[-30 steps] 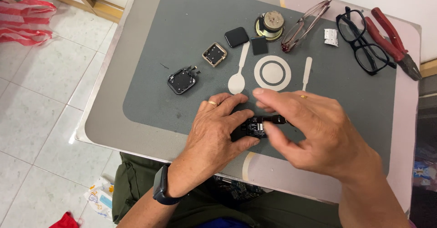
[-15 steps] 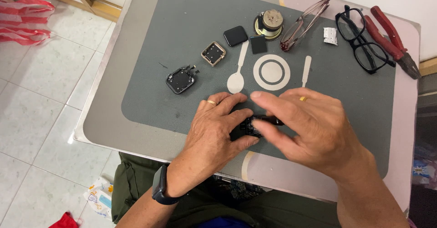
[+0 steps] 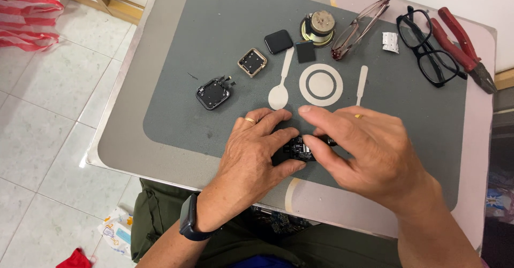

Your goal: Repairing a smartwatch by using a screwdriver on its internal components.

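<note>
Small black device body (image 3: 300,149) held between two hands over a grey mat (image 3: 171,113) on the desk (image 3: 482,150).
Left hand (image 3: 256,153) closed around its near side; right hand (image 3: 369,153) pinched on its right end. Behind: white spoon-shaped tool (image 3: 279,92), white ring (image 3: 320,84), black square casing (image 3: 213,93), black glasses (image 3: 428,46), red pliers (image 3: 465,47).

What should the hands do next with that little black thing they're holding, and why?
Probably keep the left hand steadying the small black part on the grey mat while the right hand works its fingertips along the edge. Both hands already pinch it, and most of it is hidden, so letting go seems unwise.
</note>
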